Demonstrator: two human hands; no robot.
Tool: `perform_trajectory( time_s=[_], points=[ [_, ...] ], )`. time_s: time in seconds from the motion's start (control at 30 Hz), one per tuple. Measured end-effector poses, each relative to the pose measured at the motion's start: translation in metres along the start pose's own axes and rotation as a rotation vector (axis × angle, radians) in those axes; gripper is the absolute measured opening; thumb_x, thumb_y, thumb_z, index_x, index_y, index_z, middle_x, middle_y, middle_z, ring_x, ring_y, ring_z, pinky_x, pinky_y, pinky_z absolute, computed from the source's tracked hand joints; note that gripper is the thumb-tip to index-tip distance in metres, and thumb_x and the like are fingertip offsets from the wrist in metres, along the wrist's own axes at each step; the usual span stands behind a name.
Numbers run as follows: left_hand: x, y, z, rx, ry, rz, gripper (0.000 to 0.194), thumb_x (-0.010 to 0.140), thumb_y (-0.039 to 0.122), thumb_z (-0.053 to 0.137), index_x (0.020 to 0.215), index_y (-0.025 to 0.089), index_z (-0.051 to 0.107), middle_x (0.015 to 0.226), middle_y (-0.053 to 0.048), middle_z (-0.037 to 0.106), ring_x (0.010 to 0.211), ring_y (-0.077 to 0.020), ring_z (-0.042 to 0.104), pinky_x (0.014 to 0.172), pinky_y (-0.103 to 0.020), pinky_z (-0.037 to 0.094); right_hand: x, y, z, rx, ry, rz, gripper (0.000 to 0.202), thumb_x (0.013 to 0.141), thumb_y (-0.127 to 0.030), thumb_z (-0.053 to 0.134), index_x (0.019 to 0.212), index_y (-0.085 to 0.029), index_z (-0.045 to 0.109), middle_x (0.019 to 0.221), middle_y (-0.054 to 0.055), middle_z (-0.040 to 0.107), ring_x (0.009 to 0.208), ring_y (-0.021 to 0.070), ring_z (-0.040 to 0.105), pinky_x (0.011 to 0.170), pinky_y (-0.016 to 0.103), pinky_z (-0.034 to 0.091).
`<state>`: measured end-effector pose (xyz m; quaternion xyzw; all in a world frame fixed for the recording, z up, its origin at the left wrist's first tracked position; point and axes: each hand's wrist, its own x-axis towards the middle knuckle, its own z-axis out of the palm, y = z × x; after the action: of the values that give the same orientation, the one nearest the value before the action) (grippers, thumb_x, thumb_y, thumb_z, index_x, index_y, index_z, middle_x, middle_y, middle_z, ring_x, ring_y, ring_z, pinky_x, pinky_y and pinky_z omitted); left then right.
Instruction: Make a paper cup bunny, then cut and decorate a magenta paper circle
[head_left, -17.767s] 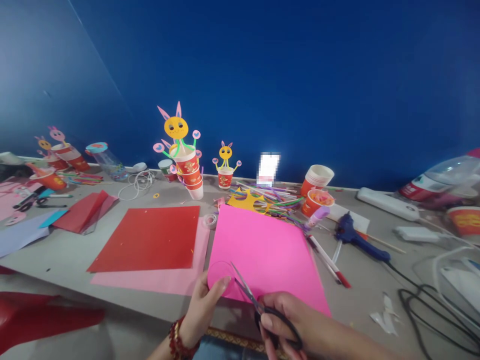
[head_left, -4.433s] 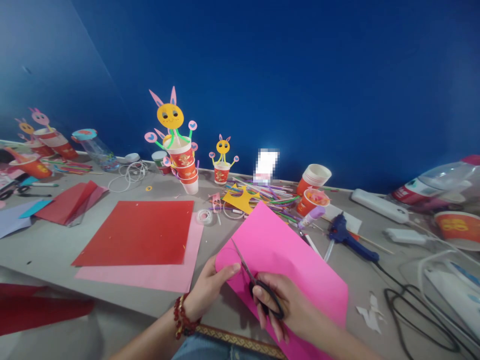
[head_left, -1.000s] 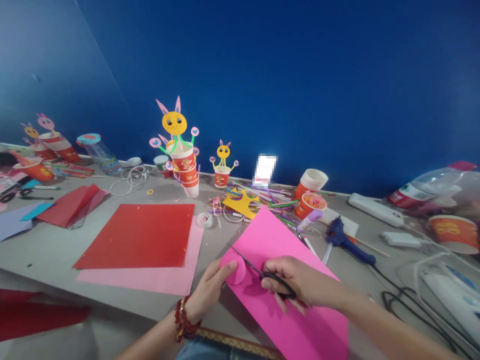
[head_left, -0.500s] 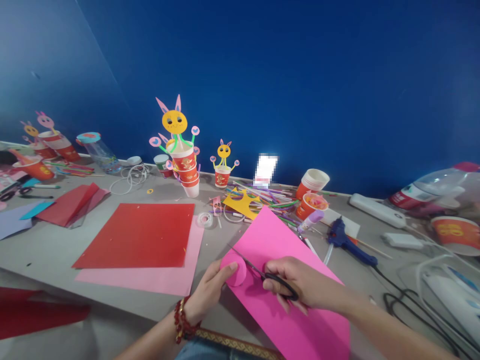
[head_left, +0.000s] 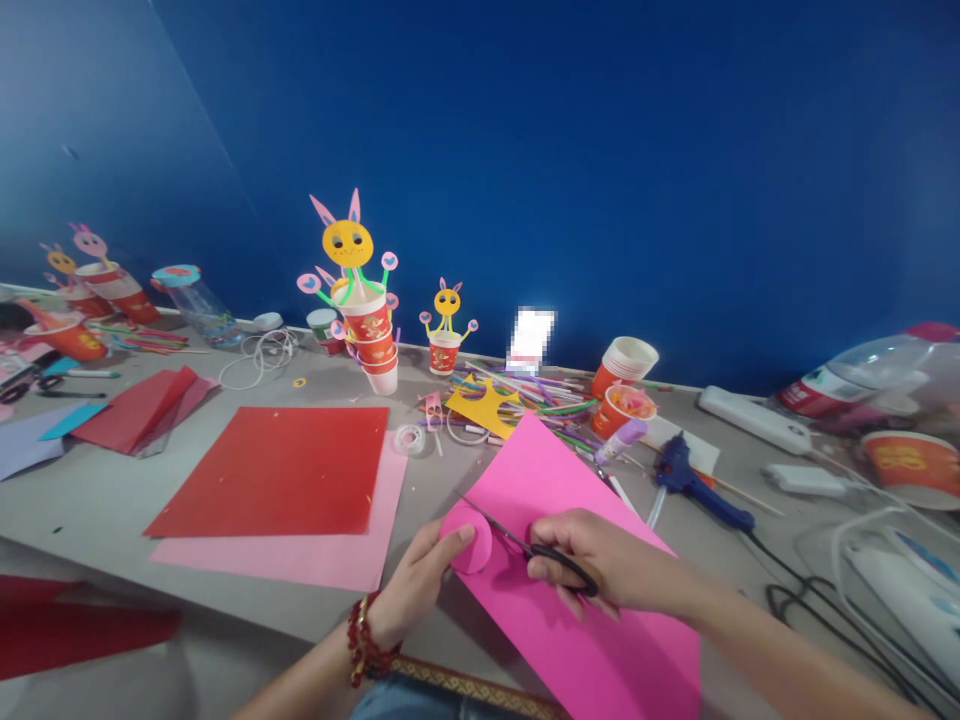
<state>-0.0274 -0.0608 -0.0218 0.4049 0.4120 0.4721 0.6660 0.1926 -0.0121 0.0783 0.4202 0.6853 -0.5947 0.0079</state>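
Observation:
A large pink sheet (head_left: 555, 480) lies aslant at the table's front edge, a pink paper circle (head_left: 474, 548) over its left edge. My left hand (head_left: 421, 572) pinches the circle, thumb on top; the fingers beneath are partly hidden. Black-handled scissors (head_left: 561, 565) are in my right hand (head_left: 581, 560), above the sheet. Their blades point up and left, beside the circle's upper right edge.
Left of my hands, a red sheet (head_left: 277, 470) overlaps a pale pink one (head_left: 315, 562). Behind stand stacked cups (head_left: 375, 340) with a paper figure, a yellow cut-out (head_left: 484, 405) and sticks. A blue glue gun (head_left: 694, 480) with a black cord lies right.

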Motion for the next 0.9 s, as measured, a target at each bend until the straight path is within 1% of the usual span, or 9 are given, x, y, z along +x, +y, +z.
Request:
perform_trajectory(
  time_s=[0.23, 0.33, 0.53, 0.63, 0.9],
  points=[
    [0.001, -0.002, -0.001, -0.018, -0.029, 0.004, 0.033, 0.089, 0.042, 0.060, 0.072, 0.014, 0.065, 0.072, -0.002, 0.061, 0.071, -0.0150, 0.050, 0.073, -0.026, 0.043, 0.001, 0.000, -0.006, -0.019, -0.045, -0.007, 0.044, 0.086, -0.057, 0.058, 0.067, -0.020, 0.044, 0.052, -0.005, 0.055, 0.035, 0.0048, 0.039, 0.032, 0.014, 0.030],
    [0.001, -0.001, -0.001, -0.026, -0.037, 0.009, 0.032, 0.089, 0.041, 0.059, 0.073, 0.014, 0.065, 0.072, -0.002, 0.060, 0.070, -0.0148, 0.049, 0.071, -0.025, 0.042, 0.001, 0.001, -0.007, -0.026, -0.041, -0.015, 0.044, 0.086, -0.056, 0.059, 0.066, -0.020, 0.044, 0.051, -0.006, 0.054, 0.034, 0.0047, 0.038, 0.031, 0.014, 0.029],
    [0.001, -0.002, -0.001, -0.022, -0.029, 0.001, 0.033, 0.089, 0.041, 0.060, 0.071, 0.014, 0.064, 0.071, -0.001, 0.058, 0.070, -0.0144, 0.049, 0.073, -0.026, 0.042, 0.000, 0.001, -0.008, -0.038, -0.028, -0.031, 0.046, 0.086, -0.057, 0.058, 0.064, -0.020, 0.041, 0.048, -0.006, 0.050, 0.034, 0.0051, 0.039, 0.031, 0.014, 0.029],
    [0.000, -0.001, -0.001, -0.008, -0.040, 0.001, 0.034, 0.088, 0.044, 0.060, 0.071, 0.015, 0.065, 0.070, -0.001, 0.058, 0.069, -0.0148, 0.049, 0.072, -0.026, 0.043, -0.001, -0.002, -0.010, -0.064, -0.046, -0.022, 0.047, 0.084, -0.059, 0.060, 0.064, -0.020, 0.041, 0.048, -0.006, 0.050, 0.033, 0.0046, 0.039, 0.030, 0.014, 0.027],
    [0.000, 0.002, 0.001, 0.086, 0.023, -0.021, 0.042, 0.081, 0.055, 0.063, 0.074, 0.014, 0.069, 0.070, -0.004, 0.064, 0.072, -0.0191, 0.056, 0.071, -0.028, 0.045, -0.001, -0.005, -0.014, -0.091, -0.067, -0.021, 0.047, 0.083, -0.058, 0.062, 0.064, -0.020, 0.041, 0.048, -0.006, 0.051, 0.033, 0.0046, 0.039, 0.031, 0.014, 0.027]
  ],
)
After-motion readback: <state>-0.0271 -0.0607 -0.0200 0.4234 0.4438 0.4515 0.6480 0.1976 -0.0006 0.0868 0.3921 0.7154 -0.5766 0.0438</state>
